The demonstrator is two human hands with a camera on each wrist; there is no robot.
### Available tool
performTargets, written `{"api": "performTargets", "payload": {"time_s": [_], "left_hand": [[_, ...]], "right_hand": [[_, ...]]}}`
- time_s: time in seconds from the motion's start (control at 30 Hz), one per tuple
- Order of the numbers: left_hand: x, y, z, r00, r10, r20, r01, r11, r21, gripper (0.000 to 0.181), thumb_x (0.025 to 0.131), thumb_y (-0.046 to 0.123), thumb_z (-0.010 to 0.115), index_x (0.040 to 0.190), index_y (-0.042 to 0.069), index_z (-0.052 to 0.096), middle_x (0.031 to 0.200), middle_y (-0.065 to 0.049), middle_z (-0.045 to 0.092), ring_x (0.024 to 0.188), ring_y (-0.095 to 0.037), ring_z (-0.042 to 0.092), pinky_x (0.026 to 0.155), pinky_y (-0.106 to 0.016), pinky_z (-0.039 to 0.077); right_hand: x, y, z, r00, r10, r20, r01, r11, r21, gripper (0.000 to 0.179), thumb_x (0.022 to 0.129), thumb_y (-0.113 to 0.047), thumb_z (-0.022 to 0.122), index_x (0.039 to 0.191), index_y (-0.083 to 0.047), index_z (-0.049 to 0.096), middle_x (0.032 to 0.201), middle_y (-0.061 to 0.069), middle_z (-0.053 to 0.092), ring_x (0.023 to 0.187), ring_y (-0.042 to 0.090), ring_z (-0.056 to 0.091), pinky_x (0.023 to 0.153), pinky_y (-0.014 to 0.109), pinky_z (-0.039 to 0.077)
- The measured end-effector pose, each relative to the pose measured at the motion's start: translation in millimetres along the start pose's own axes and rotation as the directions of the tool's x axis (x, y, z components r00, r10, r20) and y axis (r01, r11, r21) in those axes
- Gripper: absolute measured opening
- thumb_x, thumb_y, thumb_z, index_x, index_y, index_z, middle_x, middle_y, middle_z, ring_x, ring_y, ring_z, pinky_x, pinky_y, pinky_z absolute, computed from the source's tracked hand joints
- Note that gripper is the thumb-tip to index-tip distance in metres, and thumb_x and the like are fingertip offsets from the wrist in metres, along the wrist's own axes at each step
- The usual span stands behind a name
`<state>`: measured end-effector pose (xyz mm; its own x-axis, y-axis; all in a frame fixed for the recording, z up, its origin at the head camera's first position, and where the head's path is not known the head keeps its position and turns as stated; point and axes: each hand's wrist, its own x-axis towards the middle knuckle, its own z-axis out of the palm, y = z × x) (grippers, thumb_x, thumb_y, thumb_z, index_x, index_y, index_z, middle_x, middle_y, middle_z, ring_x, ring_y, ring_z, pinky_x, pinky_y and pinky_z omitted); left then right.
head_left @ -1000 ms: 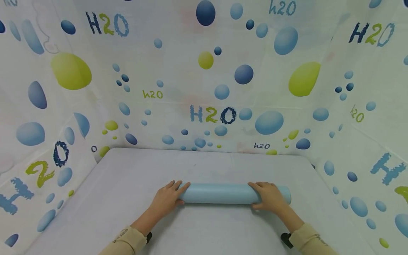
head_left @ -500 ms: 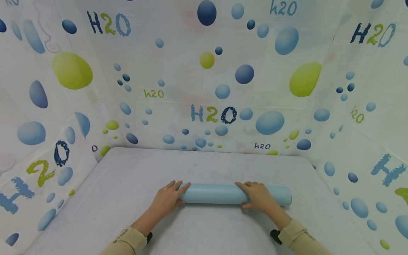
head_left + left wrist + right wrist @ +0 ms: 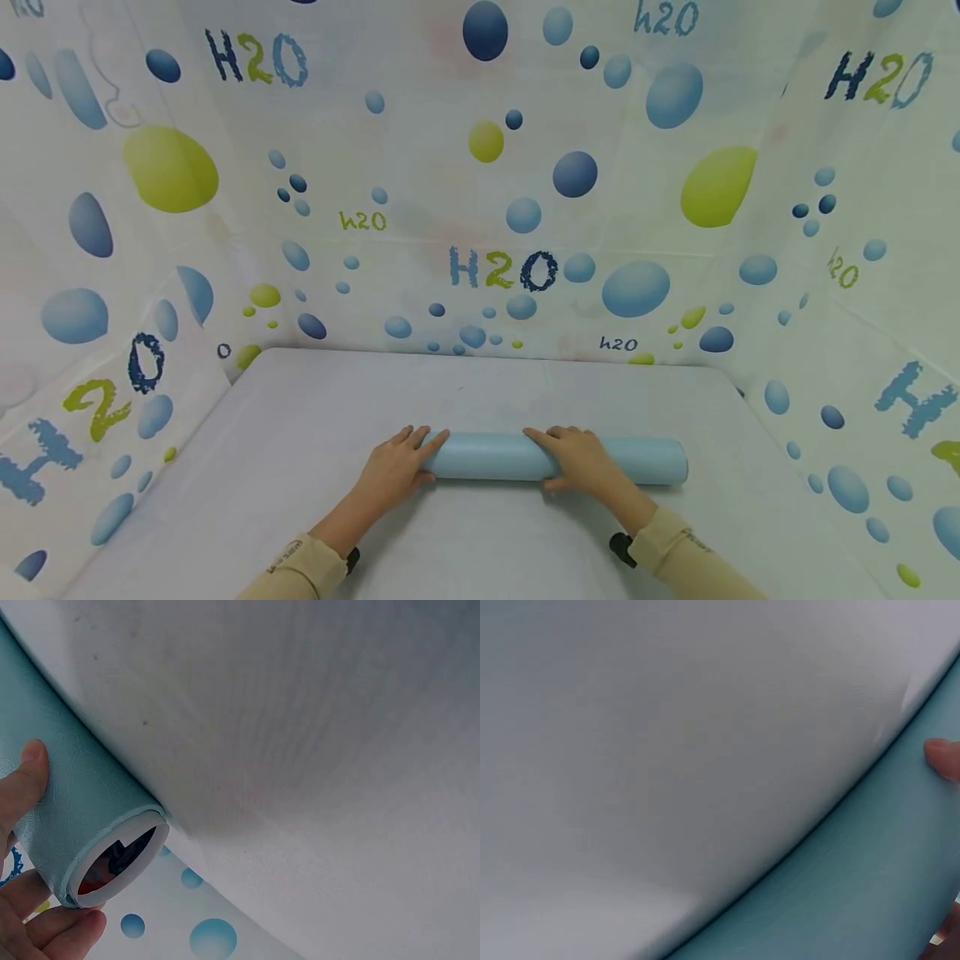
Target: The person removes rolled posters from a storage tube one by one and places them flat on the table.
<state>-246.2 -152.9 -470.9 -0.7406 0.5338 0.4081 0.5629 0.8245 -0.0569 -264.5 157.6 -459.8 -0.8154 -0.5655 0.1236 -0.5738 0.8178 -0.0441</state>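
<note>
Parallel to the bench's (image 3: 480, 546) far edge, yet well apart from it, a pale blue roll (image 3: 487, 456) was laid out! Its left end was clamped by the left grip (image 3: 396, 461), its middle by the right grip (image 3: 579, 461). Light, firm, perhaps slippery, it was judged: best taken near both ends, the hollow rim (image 3: 144, 856) left uncrushed.
</note>
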Motion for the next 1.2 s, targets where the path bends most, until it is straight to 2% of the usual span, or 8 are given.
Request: {"api": "performTargets", "payload": {"time_s": [0.37,0.7,1.07,1.2], "left_hand": [[0.6,-0.5,-1.4,1.000,-0.008,0.020,0.008,1.000,-0.004,0.067,0.069,0.035,0.076,0.129,0.017,0.054,0.118,-0.015,0.057,0.104,-0.038,0.056,0.074,-0.043,0.052],[-0.2,1.0,-1.2,1.000,-0.007,0.023,0.007,1.000,0.008,0.066,0.069,0.035,0.076,0.129,0.016,0.054,0.119,-0.015,0.057,0.105,-0.039,0.056,0.075,-0.043,0.051],[-0.4,1.3,-4.3,0.997,-0.019,0.069,0.019,1.000,0.012,0.064,0.075,0.036,0.073,0.131,0.016,0.051,0.124,-0.014,0.055,0.110,-0.039,0.052,0.085,-0.053,0.044],[-1.7,-0.1,-4.9,0.996,-0.045,0.083,0.045,0.999,0.001,0.061,0.078,0.039,0.070,0.132,0.017,0.050,0.129,-0.012,0.052,0.114,-0.035,0.050,0.085,-0.056,0.043]], "right_hand": [[11.4,-8.9,0.3,0.998,-0.005,0.058,0.008,0.999,-0.047,0.085,0.064,-0.039,0.082,0.136,-0.022,0.041,0.110,0.008,0.058,0.092,0.029,0.058,0.069,0.045,0.048],[12.2,-11.7,-0.7,0.999,-0.032,0.033,0.034,0.998,-0.053,0.080,0.065,-0.037,0.081,0.134,-0.020,0.045,0.105,0.009,0.059,0.086,0.028,0.058,0.066,0.043,0.049],[13.7,-10.4,1.3,0.998,-0.020,0.054,0.021,0.999,-0.029,0.079,0.065,-0.036,0.081,0.134,-0.020,0.044,0.106,0.010,0.059,0.087,0.028,0.058,0.068,0.044,0.048],[14.0,-10.3,1.6,0.998,-0.007,0.067,0.009,1.000,-0.026,0.080,0.066,-0.036,0.081,0.134,-0.021,0.044,0.107,0.010,0.059,0.089,0.029,0.058,0.070,0.044,0.048]]}}
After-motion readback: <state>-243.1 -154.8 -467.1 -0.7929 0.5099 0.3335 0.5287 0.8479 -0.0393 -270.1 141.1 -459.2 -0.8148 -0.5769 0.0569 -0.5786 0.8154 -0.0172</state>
